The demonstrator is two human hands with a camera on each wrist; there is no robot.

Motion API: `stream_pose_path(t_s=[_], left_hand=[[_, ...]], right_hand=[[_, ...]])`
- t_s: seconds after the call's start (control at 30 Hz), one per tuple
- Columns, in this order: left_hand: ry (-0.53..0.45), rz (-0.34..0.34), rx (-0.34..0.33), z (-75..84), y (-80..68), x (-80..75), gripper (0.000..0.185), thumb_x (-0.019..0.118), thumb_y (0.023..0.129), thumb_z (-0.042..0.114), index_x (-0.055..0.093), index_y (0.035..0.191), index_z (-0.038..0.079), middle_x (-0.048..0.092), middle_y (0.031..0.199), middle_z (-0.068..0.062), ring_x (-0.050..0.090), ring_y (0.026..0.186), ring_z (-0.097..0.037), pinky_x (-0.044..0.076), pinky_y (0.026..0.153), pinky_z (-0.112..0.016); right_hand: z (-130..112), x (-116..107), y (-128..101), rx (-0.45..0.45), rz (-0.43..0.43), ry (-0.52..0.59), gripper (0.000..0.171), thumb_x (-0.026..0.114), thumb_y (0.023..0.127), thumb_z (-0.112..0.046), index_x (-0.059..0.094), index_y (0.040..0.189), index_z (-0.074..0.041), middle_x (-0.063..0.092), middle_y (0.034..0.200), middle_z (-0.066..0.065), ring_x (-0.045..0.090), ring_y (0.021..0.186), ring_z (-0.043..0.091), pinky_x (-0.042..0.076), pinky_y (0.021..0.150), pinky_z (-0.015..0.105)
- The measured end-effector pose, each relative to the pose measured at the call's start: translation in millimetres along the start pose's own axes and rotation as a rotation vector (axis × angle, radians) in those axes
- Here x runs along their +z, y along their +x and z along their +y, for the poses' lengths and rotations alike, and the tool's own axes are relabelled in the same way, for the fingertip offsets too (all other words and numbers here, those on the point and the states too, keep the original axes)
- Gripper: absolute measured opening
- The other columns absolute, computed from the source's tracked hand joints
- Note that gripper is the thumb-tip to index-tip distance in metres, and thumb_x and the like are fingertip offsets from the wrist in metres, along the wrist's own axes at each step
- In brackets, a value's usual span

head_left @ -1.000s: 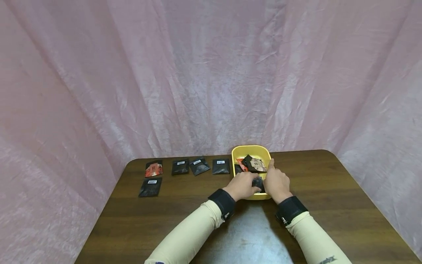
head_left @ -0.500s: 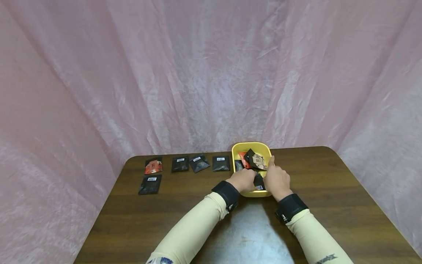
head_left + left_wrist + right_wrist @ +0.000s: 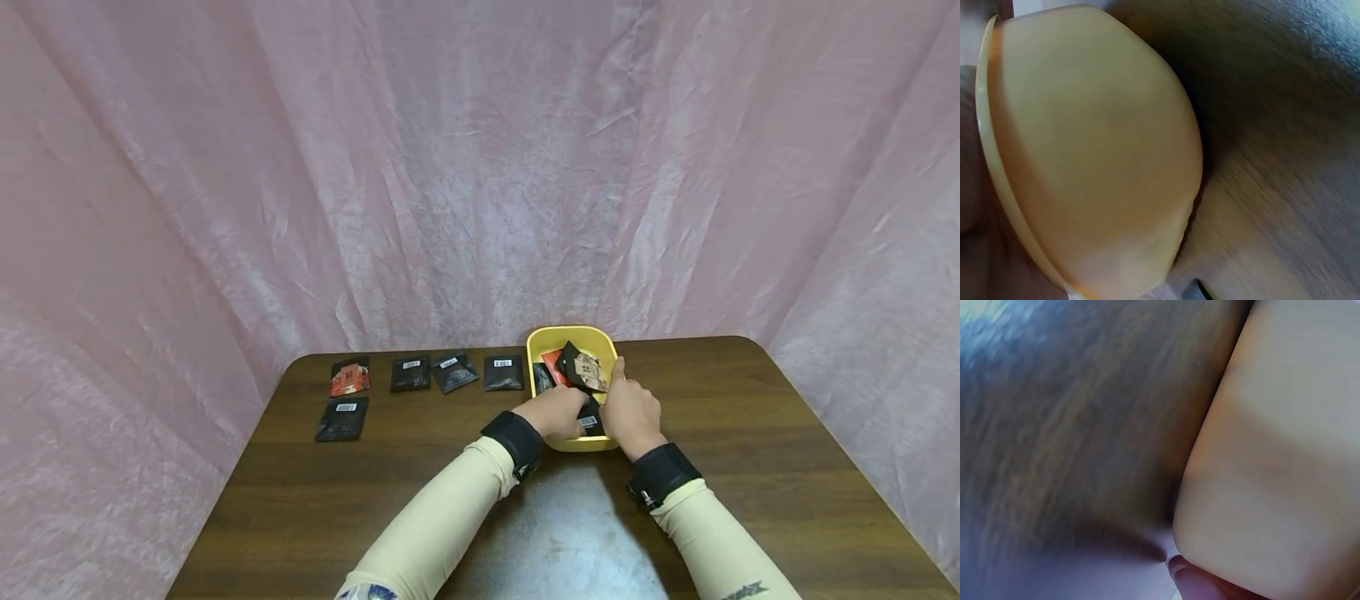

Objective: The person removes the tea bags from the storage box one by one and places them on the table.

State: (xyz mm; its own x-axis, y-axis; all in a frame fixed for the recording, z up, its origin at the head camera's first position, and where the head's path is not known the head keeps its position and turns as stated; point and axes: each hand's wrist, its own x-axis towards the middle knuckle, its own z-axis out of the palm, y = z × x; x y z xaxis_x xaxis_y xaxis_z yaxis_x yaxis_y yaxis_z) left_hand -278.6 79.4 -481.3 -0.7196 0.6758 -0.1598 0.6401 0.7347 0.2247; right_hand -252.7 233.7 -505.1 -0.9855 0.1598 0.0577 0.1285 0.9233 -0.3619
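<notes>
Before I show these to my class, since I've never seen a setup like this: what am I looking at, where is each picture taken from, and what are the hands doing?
No machine here: a person works with two bare hands, in cream sleeves and black wrist straps. The wide picture comes from a camera on the person's head, looking down at a brown table walled in by pink cloth. The two blurry close-ups come from cameras on each wrist; both mostly show the outside wall of a yellow tub and the wood beside it.

The tub holds several small packets. Both hands meet at its near edge: the left hand and the right hand have between them a black packet with a white barcode label. Which fingers actually grip it is hard to tell.

To the left lie five more packets in two rows, one red, four black.
</notes>
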Motion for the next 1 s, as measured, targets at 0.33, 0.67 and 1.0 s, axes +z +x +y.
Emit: stream_pose_path(t_s=[0.33, 0.67, 1.0], left_hand=[[-0.021, 0.028, 0.081, -6.7, -2.6, 1.7, 0.024, 0.071, 0.101, 0.025, 0.072, 0.12, 0.01, 0.078, 0.104, -0.002, 0.074, 0.096, -0.016, 0.058, 0.087, -0.031], [-0.002, 0.042, 0.069, -3.9, -5.2, 0.7, 0.031, 0.06, 0.102, 0.01, 0.067, 0.132, 0.008, 0.078, 0.11, -0.007, 0.073, 0.097, -0.017, 0.059, 0.09, -0.031], [0.018, 0.129, 0.015, -0.8, -6.1, 7.1, 0.034, 0.063, 0.094, 0.003, 0.075, 0.124, 0.013, 0.08, 0.109, -0.003, 0.07, 0.087, -0.013, 0.058, 0.081, -0.026]], right_hand=[[-1.1, 0.0, -1.2, -0.009, -0.001, -0.002, 0.093, 0.068, 0.09, -0.013, 0.02, 0.166, 0.007, 0.073, 0.107, 0.032, 0.073, 0.087, 0.05, 0.057, 0.069, 0.059], [0.6, 1.4, -0.9, -0.002, -0.008, -0.005, 0.094, 0.069, 0.089, -0.013, 0.02, 0.167, 0.006, 0.073, 0.106, 0.032, 0.073, 0.085, 0.05, 0.057, 0.067, 0.058], [-0.1, 0.4, 0.1, 0.006, -0.03, -0.013, 0.093, 0.07, 0.091, -0.015, 0.019, 0.167, 0.007, 0.072, 0.105, 0.031, 0.072, 0.083, 0.047, 0.056, 0.065, 0.056]])
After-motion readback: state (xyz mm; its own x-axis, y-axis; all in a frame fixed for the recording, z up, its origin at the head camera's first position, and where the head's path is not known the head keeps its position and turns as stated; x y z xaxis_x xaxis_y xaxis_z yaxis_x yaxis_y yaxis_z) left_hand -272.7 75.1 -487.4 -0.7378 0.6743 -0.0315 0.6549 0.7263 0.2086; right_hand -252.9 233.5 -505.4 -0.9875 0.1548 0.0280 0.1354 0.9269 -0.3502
